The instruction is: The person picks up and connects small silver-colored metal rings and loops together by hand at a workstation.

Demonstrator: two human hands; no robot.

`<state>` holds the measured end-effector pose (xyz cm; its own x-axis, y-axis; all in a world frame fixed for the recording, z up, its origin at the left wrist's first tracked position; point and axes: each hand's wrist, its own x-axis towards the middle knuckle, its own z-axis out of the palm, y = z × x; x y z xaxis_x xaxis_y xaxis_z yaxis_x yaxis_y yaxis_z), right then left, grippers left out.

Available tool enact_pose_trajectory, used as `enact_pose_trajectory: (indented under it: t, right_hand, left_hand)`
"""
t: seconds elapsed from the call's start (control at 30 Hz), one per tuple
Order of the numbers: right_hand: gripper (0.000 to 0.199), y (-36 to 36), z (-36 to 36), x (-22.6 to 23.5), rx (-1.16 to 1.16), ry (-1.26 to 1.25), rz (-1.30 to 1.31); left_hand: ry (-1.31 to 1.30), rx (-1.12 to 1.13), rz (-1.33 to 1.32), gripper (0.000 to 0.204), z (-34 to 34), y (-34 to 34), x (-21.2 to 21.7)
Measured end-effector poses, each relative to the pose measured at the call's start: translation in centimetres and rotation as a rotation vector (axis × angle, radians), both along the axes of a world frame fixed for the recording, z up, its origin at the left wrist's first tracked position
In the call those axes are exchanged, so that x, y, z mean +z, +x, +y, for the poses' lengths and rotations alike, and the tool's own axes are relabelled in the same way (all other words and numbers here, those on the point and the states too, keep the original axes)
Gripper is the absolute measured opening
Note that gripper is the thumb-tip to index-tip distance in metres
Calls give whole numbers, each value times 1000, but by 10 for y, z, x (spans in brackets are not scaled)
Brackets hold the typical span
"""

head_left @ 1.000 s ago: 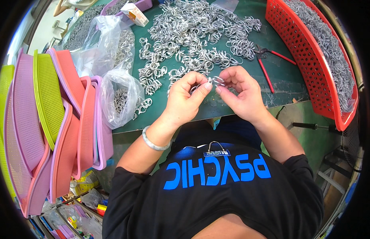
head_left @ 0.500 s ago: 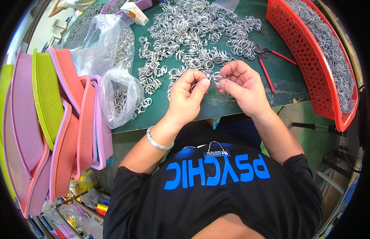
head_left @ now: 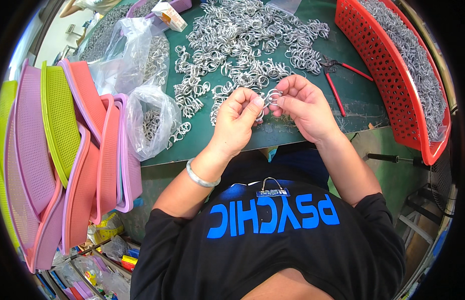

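Rings pinched in both hands, a large heap left on the table

From my remote seat I see the left hand (head_left: pixel 236 119) with thumb and forefinger closed on small metal rings (head_left: pixel 260 116), some partly hidden behind the fingers. The right hand (head_left: pixel 308 107) pinches a split ring (head_left: pixel 274 96) between thumb and fingertips. The hands are nearly together, over the near edge of the green table (head_left: pixel 360 94); I can't tell whether the pieces are linked.

As I judge it, this handful is mid-handling, and plenty is left: a loose heap of similar rings (head_left: pixel 237 32) spreads beyond the hands. To the right, a red basket (head_left: pixel 381 70) holds a deep load of grey metal pieces (head_left: pixel 410 57), though whether they are finished or waiting, I can't tell. The same goes for the rings in the clear plastic bag (head_left: pixel 166 117) on the left. The red-handled pliers (head_left: pixel 334 95) lie open on the table, untouched, near the right hand.
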<state>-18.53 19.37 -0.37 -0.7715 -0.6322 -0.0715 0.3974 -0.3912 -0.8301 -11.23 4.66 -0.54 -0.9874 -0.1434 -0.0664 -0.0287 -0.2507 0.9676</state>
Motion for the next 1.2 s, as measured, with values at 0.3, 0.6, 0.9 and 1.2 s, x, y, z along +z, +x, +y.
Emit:
enact_pose_trajectory:
  t: [0.3, 0.6, 0.9, 1.2]
  right_hand:
    - [18, -2, 1, 1, 24, -24, -33]
    - [17, 2, 0, 5, -56, 5, 53]
    - [15, 4, 0, 4, -93, -7, 101]
    - [12, 5, 3, 7, -64, -47, -80]
  left_hand:
    - [40, 17, -10, 11, 4, -1, 1]
    - [-30, 24, 65, 8, 6, 0, -4]
    - [46, 50, 70, 8, 10, 1, -5]
    - [117, 40, 35, 6, 13, 3, -12]
